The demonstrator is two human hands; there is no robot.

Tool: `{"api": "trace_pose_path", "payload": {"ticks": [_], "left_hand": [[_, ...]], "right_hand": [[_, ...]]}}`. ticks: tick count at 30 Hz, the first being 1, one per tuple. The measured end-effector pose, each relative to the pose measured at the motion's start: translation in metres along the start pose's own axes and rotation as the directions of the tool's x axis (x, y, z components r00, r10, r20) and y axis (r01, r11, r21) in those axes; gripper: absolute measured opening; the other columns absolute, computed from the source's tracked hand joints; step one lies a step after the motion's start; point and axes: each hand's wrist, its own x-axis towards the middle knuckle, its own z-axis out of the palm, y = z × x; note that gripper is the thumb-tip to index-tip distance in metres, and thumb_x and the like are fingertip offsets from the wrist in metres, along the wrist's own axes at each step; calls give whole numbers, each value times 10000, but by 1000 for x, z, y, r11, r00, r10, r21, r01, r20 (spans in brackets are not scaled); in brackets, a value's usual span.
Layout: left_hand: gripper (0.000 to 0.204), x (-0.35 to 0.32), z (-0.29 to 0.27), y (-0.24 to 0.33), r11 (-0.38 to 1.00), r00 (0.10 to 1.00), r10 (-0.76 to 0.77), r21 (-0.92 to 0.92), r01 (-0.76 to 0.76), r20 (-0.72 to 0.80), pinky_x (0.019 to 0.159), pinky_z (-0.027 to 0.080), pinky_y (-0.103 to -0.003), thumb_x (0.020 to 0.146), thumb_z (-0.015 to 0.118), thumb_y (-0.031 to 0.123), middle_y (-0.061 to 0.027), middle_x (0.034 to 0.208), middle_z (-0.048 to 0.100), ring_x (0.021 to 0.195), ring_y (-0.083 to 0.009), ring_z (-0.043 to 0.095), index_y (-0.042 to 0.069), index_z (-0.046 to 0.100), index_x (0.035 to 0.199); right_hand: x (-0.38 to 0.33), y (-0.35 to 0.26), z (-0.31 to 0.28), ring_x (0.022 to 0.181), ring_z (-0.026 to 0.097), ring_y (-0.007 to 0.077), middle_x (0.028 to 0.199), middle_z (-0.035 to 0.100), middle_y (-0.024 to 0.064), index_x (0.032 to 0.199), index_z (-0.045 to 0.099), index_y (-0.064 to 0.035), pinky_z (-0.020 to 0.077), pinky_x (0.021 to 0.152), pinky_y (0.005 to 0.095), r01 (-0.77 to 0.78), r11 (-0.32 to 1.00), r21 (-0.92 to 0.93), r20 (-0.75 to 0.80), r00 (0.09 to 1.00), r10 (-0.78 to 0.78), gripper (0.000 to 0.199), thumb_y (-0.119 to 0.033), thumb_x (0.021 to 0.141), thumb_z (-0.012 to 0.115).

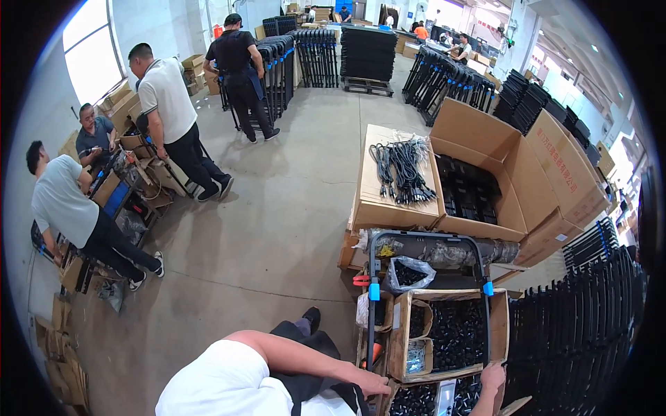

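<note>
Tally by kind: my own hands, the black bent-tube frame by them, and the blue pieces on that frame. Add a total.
Hands, left hand and right hand: 2
Black frame: 1
Blue pieces: 2
Total: 5

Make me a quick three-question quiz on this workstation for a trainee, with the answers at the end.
1. True or false: the black cables lie on cardboard.
2. What colour are the fittings on the legs of the curved black frame? A: red. B: blue. C: yellow.
3. Fill the gap: the camera wearer's ____ is the nearer one to the frame's right leg.

Key: 1. True. 2. B, blue. 3. Right hand.
</note>
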Motion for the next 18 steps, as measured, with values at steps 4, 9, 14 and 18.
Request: {"api": "trace_pose_path", "payload": {"ticks": [4,9,14,18], "left_hand": [[554,-20,-14,18,994,992,-111,-31,109,-64,860,533,-591,922,682,376,-274,1158,658,1091,-492,657,36,503,1322],[454,-17,-28,45,971,971,-236,29,237,-26,800,549,-592,1016,547,461,-242,877,727,894,-482,697,19,646,1045],[302,-16,-7,22,981,981,-193,9,192,30,840,542,-590,966,613,294,-235,972,718,973,-463,693,60,643,1154],[567,-29,-18,16,997,998,-53,-47,54,29,1017,476,-568,824,632,51,-215,1250,568,1239,-431,553,88,498,1374]], "right_hand": [[3,-11,0,916,754,399,944,761,216,991,707,-2,614,800,485,-3,1000,3,-16,1000,3,298,-278,993,594],[0,18,15,884,752,413,922,754,226,1016,684,21,610,775,504,-71,997,15,-76,995,71,314,-286,992,622],[-48,-38,-15,909,738,427,979,735,260,1413,420,56,602,778,521,-1,999,54,-128,992,8,633,-292,960,694],[-147,-124,-91,1000,711,401,1128,732,230,1355,623,-78,568,850,474,156,884,441,268,917,-296,421,-356,1040,643]]}}
